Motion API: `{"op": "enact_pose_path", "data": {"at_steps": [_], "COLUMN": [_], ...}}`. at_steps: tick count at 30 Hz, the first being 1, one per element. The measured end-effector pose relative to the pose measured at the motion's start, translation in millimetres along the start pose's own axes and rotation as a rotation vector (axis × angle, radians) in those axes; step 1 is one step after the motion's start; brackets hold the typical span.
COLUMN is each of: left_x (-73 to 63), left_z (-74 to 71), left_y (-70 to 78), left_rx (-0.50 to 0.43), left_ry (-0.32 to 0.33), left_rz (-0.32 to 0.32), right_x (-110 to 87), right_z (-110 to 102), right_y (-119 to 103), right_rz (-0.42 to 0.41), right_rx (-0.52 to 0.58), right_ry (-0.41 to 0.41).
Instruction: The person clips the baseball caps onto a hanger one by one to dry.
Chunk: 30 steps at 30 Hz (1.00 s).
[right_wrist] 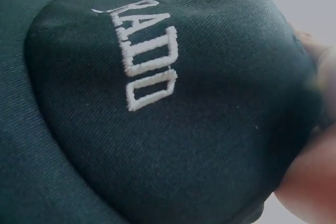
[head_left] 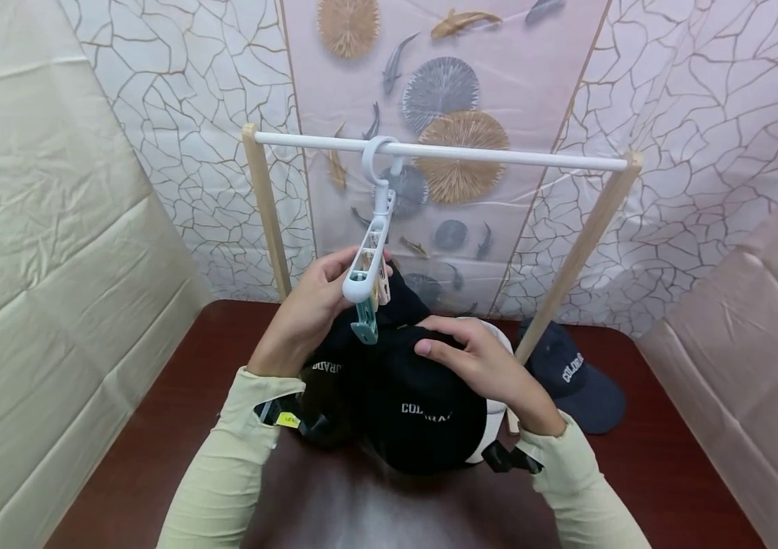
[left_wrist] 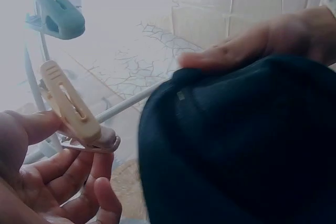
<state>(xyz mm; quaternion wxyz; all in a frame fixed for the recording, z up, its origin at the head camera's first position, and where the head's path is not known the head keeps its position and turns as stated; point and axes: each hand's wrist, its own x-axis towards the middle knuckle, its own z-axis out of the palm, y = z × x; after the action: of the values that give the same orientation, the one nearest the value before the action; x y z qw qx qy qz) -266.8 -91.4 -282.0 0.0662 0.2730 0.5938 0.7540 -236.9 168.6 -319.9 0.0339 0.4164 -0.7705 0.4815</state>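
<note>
A white clip hanger [head_left: 377, 244] hooks over a rod, end toward me, with a teal clip [head_left: 364, 322] at its near end. My left hand [head_left: 307, 316] is at the hanger's side; in the left wrist view its thumb and fingers pinch a beige clip [left_wrist: 71, 100]. My right hand [head_left: 478, 358] grips a black cap [head_left: 423, 412] by the crown, just below and right of the clips. White lettering crosses the cap's front, and the right wrist view shows the embroidery [right_wrist: 149, 56] close up. Between the cap and the beige clip, the left wrist view shows a gap.
The white rod [head_left: 512, 156] spans two wooden posts [head_left: 574, 259]. Behind the held cap are another dark cap [head_left: 406, 301] and a white cap [head_left: 494, 431]. A navy cap [head_left: 570, 381] lies on the dark red table [head_left: 670, 457] beside the right post.
</note>
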Motion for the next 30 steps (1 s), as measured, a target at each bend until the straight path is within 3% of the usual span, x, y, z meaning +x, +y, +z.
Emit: {"op": "enact_pose_path", "data": {"at_steps": [6, 14, 30], "left_x": [3.5, 4.5, 10.7], "left_z": [2.9, 6.6, 8.6], "left_y": [-3.9, -10.6, -3.0], "left_rx": [0.018, 0.054, 0.097], "left_ry": [0.027, 0.066, 0.090], "left_rz": [0.011, -0.008, 0.036], "right_x": [12.8, 20.9, 42.3], "right_z": [-3.5, -0.9, -7.8], "right_y": [-1.8, -1.5, -12.4], "right_rz": [-0.004, 0.058, 0.037], "right_rx": [-0.051, -0.103, -0.195], "right_ry": [-0.017, -0.002, 0.024]}}
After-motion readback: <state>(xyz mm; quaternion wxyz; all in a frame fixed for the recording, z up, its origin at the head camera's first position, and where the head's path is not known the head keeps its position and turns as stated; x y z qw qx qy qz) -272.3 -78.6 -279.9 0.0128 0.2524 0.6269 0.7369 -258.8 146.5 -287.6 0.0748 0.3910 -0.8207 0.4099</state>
